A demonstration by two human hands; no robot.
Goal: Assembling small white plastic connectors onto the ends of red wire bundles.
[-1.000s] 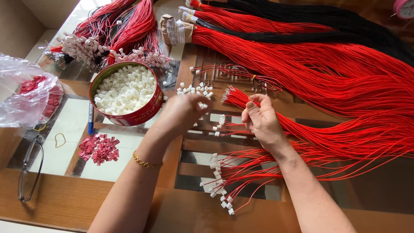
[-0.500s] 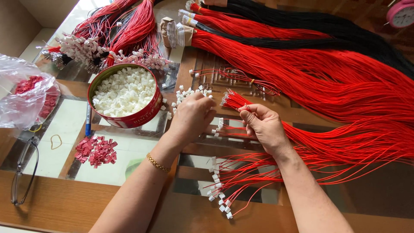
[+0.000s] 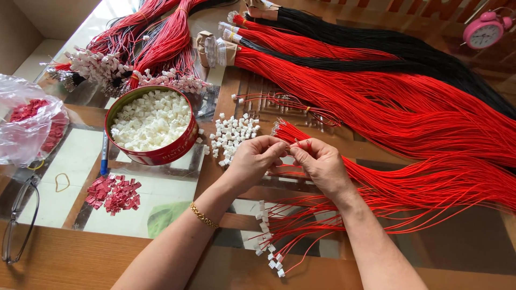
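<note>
red wire [image 3: 297,143] sits pinched between both hands over the middle of the glass table [image 3: 161,188], its tip at the fingertips. left hand [image 3: 254,159] has thumb and forefinger pressed together on something small at the wire's end; too small to tell what. right hand [image 3: 321,162] pinches the wire just beside it, the other fingers curled. the two hands touch at the fingertips. a loose bundle of red wires [image 3: 430,185] runs from under the right hand off to the right. white connectors [image 3: 232,135] lie in a heap just beyond the left hand, beside a round red tin [image 3: 156,156] full of the same. finished wires with white ends [image 3: 269,252] fan out near the wrists. red connectors [image 3: 114,193] lie left, near a blue pen [image 3: 104,156]. glasses [image 3: 19,215] at the left edge, pink clock [image 3: 484,29] far right
</note>
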